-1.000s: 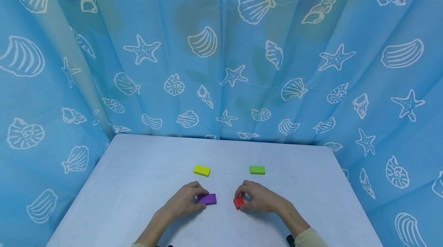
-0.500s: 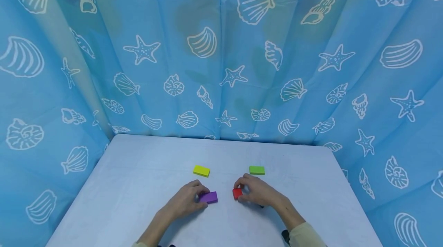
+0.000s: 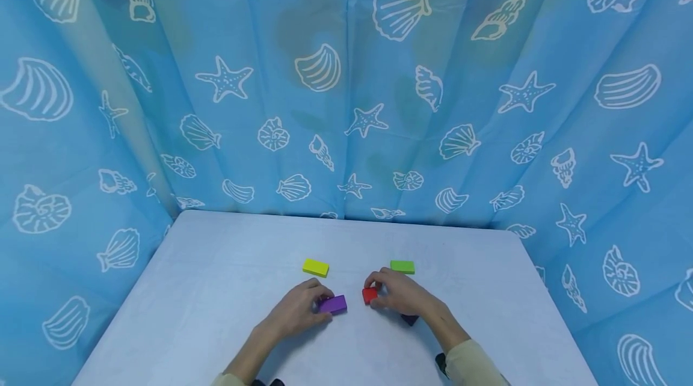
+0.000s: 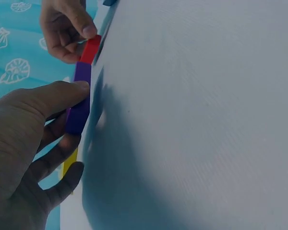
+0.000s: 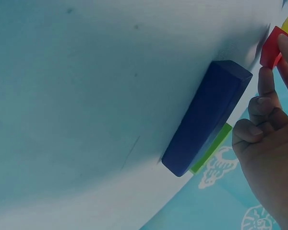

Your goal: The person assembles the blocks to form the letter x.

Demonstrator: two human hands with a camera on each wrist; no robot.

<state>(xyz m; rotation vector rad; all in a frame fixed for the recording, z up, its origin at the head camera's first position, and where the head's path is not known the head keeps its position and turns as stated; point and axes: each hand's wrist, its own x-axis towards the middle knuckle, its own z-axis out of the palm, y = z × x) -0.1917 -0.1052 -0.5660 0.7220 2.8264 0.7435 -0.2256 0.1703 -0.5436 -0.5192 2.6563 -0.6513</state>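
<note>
My left hand pinches a purple rectangular block between thumb and fingers, near the middle of the white table. To its right, my right hand holds a small red block by thumb and fingertips. A short gap separates the two blocks in the head view. In the left wrist view the red block appears just beyond the end of the purple block. A dark blue block lies on the table by the right hand; the right wrist mostly covers it in the head view.
Farther back on the table lie a yellow block on the left and a green block on the right, just behind the right hand. A blue curtain with white shell and starfish prints surrounds the back and sides.
The right hand has carried the red block away from me and slightly left. My left hand has shifted the purple block a little right and away. Part of the dark blue block has come into sight.
</note>
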